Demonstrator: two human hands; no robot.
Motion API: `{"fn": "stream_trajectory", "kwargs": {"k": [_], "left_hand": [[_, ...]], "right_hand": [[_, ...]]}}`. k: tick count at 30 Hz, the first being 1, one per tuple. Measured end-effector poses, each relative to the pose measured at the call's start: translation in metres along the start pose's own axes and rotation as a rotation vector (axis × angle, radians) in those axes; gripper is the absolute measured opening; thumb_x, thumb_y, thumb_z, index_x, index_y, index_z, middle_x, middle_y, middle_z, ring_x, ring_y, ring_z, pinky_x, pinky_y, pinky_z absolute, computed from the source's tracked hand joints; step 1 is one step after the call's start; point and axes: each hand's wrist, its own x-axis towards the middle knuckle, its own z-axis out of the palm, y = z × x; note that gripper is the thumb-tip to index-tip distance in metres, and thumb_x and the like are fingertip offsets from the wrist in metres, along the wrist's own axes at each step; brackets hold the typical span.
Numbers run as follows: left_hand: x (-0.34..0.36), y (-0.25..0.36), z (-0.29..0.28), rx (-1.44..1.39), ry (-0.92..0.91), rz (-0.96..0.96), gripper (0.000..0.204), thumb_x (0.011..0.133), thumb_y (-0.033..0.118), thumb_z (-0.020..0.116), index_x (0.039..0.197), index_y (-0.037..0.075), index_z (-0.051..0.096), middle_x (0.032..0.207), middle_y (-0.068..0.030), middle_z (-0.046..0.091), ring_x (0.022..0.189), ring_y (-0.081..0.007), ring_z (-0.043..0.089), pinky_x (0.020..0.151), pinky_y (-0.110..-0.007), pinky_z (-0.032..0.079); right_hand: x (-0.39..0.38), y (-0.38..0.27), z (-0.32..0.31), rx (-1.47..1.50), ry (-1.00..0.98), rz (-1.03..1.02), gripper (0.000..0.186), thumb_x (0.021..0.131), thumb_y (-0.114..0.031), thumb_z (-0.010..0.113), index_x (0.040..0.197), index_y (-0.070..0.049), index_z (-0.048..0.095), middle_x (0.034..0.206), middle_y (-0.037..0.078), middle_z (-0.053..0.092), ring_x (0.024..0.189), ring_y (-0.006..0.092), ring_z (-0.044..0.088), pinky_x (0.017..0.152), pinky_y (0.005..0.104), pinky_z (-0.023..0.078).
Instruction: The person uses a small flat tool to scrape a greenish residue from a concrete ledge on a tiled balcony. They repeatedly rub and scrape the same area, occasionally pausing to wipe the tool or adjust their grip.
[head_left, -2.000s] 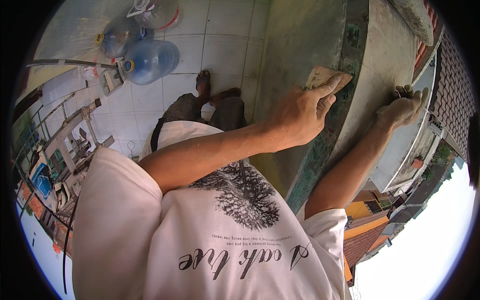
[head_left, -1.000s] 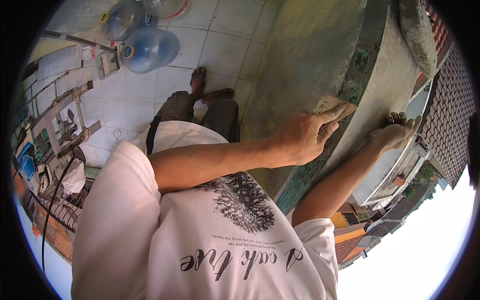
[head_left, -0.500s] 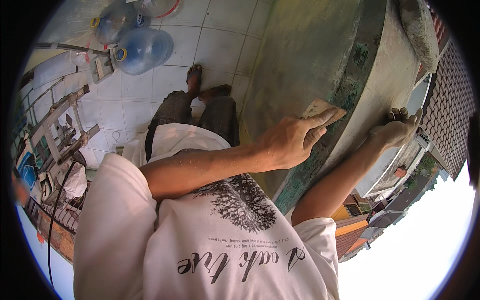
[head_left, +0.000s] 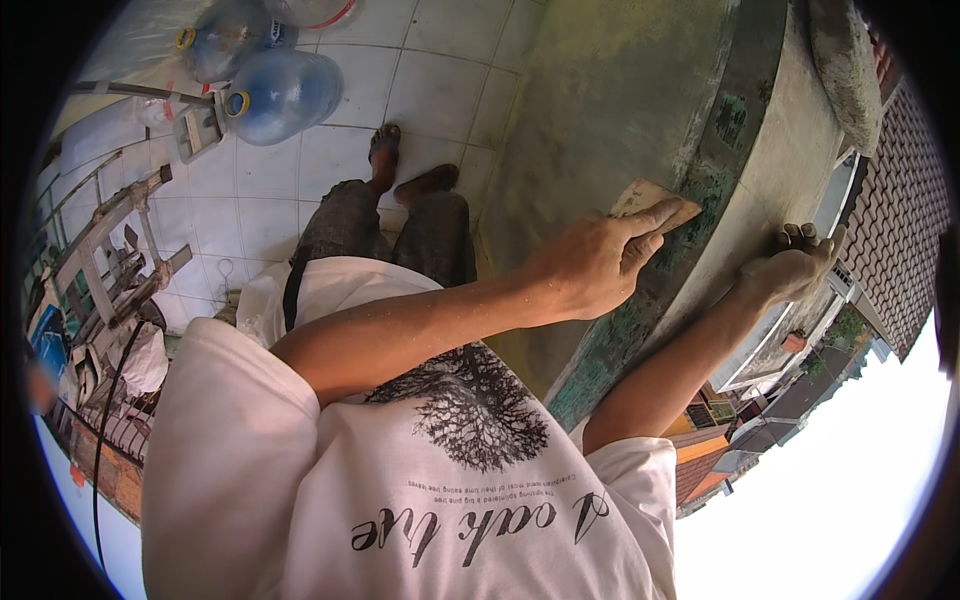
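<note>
My left hand [head_left: 592, 268] reaches across my body to the right and grips a flat, thin putty scraper [head_left: 640, 196]. Its index finger lies stretched along the blade. The scraper rests against the low wall [head_left: 600, 110], by a dark band with patchy green paint [head_left: 708, 192]. Farther right, my right hand [head_left: 790, 270] leans on the pale top ledge [head_left: 735, 215] of this wall near its outer edge. Its fingers are loosely bent and apart, greyish with dust, and I see nothing in them.
Large blue water bottles [head_left: 285, 97] stand on white floor tiles [head_left: 430, 85] at the far left. A stained metal frame [head_left: 110, 250] and clutter lie at left. A rough grey lump [head_left: 845, 75] sits on the ledge; beyond the wall are tiled roofs [head_left: 905, 200] and a drop.
My left hand and the scraper have shifted slightly right, toward the ledge. My right hand stays in about the same place on the ledge.
</note>
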Motion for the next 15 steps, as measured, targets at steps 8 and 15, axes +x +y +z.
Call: {"fn": "stream_trajectory", "kwargs": {"k": [8, 15], "left_hand": [[-0.005, -0.012, 0.002, -0.001, -0.056, 0.006, 0.051, 0.114, 0.021, 0.056, 0.163, 0.007, 0.050, 0.118, -0.0272, 0.078, 0.096, -0.0406, 0.080, 0.092, -0.048, 0.064], [0.000, -0.007, 0.001, -0.028, 0.006, -0.015, 0.051, 0.117, 0.024, 0.053, 0.164, 0.007, 0.049, 0.119, -0.0287, 0.077, 0.104, -0.0408, 0.078, 0.096, -0.047, 0.062]], "right_hand": [[0.001, 0.000, 0.001, -0.022, 0.016, -0.005, 0.046, 0.117, -0.022, 0.038, 0.151, -0.006, 0.064, 0.096, 0.006, 0.064, 0.075, 0.0138, 0.057, 0.065, 0.0281, 0.047], [0.003, 0.003, -0.004, 0.024, 0.006, 0.022, 0.045, 0.115, -0.019, 0.041, 0.154, -0.005, 0.060, 0.093, 0.005, 0.061, 0.076, 0.0134, 0.056, 0.067, 0.0298, 0.047]]}}
